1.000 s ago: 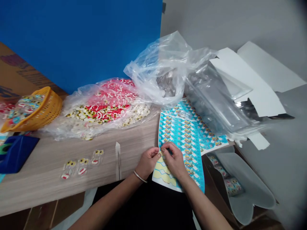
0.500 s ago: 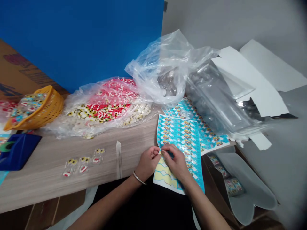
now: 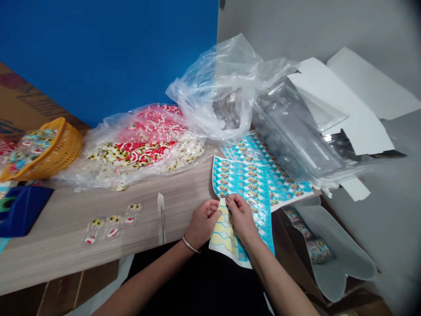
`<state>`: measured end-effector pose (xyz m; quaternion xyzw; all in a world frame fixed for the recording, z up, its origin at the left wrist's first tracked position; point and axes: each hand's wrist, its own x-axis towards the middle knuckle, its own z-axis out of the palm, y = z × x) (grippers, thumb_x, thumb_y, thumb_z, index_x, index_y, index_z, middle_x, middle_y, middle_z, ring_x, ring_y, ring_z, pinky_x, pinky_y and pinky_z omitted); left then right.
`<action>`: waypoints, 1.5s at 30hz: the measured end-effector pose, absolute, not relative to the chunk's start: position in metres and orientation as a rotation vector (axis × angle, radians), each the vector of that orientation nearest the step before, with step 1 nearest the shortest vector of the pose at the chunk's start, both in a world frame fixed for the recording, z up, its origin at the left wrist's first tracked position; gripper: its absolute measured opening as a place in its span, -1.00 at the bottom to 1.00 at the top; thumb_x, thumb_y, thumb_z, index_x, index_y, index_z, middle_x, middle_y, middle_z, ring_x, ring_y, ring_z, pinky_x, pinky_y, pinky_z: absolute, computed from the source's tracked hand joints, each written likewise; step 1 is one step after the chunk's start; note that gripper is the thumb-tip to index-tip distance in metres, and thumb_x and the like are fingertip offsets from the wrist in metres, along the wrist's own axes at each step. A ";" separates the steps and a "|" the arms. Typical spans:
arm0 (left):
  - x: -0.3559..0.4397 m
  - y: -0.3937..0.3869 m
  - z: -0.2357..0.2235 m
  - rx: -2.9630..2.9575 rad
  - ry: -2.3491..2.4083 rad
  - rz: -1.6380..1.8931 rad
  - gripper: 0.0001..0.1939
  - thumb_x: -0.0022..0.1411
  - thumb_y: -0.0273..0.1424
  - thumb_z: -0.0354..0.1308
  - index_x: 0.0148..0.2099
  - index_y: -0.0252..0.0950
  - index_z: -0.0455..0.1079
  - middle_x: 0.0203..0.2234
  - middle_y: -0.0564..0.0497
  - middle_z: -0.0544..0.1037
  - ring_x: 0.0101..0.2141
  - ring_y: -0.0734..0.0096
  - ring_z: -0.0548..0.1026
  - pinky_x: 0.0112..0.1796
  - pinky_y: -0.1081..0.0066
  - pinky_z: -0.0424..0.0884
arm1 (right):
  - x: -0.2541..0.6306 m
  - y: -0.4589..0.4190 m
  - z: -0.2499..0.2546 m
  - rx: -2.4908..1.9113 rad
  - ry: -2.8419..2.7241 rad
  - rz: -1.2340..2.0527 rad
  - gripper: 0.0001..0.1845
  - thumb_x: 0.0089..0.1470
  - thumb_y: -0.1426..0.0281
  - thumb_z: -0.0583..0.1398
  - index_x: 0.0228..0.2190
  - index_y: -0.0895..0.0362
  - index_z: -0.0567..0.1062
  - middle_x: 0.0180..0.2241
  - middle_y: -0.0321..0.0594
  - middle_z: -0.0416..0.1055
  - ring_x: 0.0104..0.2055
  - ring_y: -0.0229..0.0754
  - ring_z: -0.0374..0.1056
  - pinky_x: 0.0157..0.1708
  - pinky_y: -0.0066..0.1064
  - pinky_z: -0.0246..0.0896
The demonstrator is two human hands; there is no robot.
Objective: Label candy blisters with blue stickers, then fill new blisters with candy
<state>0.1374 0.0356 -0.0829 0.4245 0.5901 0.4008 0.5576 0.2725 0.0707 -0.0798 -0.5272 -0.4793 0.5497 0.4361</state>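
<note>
A blue printed sticker sheet hangs from my hands, its lower part showing a pale yellow wavy-lined backing. My left hand, with a metal bangle on its wrist, pinches the sheet's edge near the backing. My right hand grips the sheet just beside it, fingertips close to my left hand. The fingertips are partly hidden behind the paper. A stack of similar sheets lies beyond my hands, partly under a clear plastic tray.
The wood-grain table holds several small eye-shaped stickers, an orange basket, a plastic bag of stickers and a blue holder. White card lies at the right. An open cardboard box sits lower right.
My right hand has shifted slightly up and right. The sheet has lifted and turned a little, and the yellow backing now shows as a narrower strip between my hands.
</note>
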 end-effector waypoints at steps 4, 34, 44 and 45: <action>0.126 0.027 -0.071 1.639 1.776 0.956 -0.70 0.16 -0.52 0.07 -0.04 -0.26 0.36 -0.18 -0.11 0.55 -0.11 0.18 0.51 -0.07 0.17 0.37 | 0.280 0.075 -0.086 -1.321 -1.131 1.401 -0.70 0.10 0.16 0.21 -0.51 0.10 0.40 -0.57 -0.36 0.30 -0.50 -0.27 0.17 -0.45 -0.43 0.09; -0.071 -0.074 -0.023 -0.175 1.328 1.910 -0.79 0.05 -0.28 0.31 -0.35 -0.30 0.43 -0.47 0.07 0.57 -0.45 0.46 0.52 -0.37 0.45 0.45 | 0.059 0.042 -0.052 -0.579 -2.495 0.916 -0.37 0.11 0.24 0.22 0.17 0.10 0.23 0.12 0.03 0.32 0.16 0.06 0.21 0.10 -0.04 0.12; -0.097 -0.087 -0.023 -0.147 1.386 2.001 -0.74 -0.01 -0.26 0.36 -0.38 -0.32 0.42 -0.48 0.07 0.54 -0.45 0.48 0.50 -0.35 0.45 0.45 | 0.044 0.053 -0.087 -0.622 -2.749 0.676 -0.22 -0.12 0.18 0.32 0.13 0.15 0.31 0.07 0.04 0.35 0.17 0.15 0.13 0.27 0.14 -0.37; -0.090 -0.082 -0.024 -0.127 1.360 1.956 -0.74 0.00 -0.26 0.36 -0.38 -0.32 0.42 -0.49 0.07 0.53 -0.45 0.48 0.50 -0.36 0.45 0.44 | 0.058 0.055 -0.086 -0.620 -2.759 0.670 -0.22 -0.12 0.19 0.32 0.13 0.15 0.31 0.08 0.03 0.34 0.18 0.16 0.12 0.27 0.15 -0.39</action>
